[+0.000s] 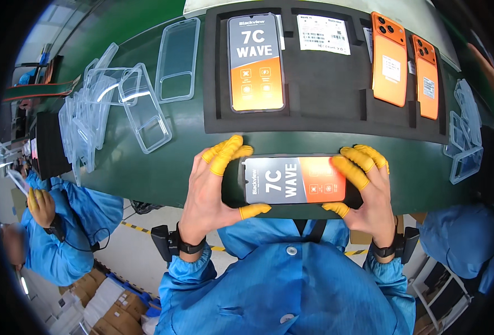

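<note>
A smartphone (308,178) with a grey and orange printed front lies sideways between my two hands, near the front edge of the green table. Yellow finger cots cover my fingertips. My left hand (210,187) grips its left end, fingers at the upper corner and thumb along the lower edge. At the other end, my right hand (369,187) has a forefinger lapping over the screen and the thumb at the lower edge. Beyond them, a black foam tray (325,120) holds a second smartphone (256,67), a white label card (323,34) and two orange phones (389,61), backs up.
Clear phone cases (88,111) are heaped on the left of the green table (196,123); two lie apart beside the tray. More clear cases (464,139) sit at the far right. People in blue workwear are at left (68,229) and right (464,240).
</note>
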A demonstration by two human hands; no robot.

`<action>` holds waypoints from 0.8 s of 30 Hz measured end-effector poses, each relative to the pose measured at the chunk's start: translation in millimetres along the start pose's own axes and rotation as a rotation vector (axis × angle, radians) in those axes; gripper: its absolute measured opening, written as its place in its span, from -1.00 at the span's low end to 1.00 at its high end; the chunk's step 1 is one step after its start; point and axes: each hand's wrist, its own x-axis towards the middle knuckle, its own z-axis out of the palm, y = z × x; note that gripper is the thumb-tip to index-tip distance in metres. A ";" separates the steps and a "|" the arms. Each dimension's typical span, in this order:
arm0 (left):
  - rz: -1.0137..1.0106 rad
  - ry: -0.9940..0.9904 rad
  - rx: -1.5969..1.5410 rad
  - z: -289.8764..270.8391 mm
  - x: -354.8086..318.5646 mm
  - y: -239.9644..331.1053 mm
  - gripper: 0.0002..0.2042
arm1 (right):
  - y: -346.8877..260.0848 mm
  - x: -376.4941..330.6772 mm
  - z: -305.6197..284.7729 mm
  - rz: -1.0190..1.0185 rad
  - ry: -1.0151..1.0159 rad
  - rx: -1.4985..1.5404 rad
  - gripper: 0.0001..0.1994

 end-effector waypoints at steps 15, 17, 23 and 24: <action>0.014 -0.074 0.026 -6.6 10.8 0.6 -0.23 | -2.8 13.0 -6.3 -0.029 -0.020 0.059 -0.26; 0.037 -0.034 -0.145 1.7 2.6 -2.5 -0.22 | 2.4 2.9 5.2 -0.099 0.136 0.248 -0.31; -0.150 0.016 -0.993 13.4 -8.6 15.2 -0.26 | -7.5 -17.9 30.0 0.054 0.188 0.803 -0.23; -0.222 0.081 -1.189 15.4 -5.9 19.9 -0.25 | -11.7 -14.7 34.0 0.079 0.229 1.002 -0.16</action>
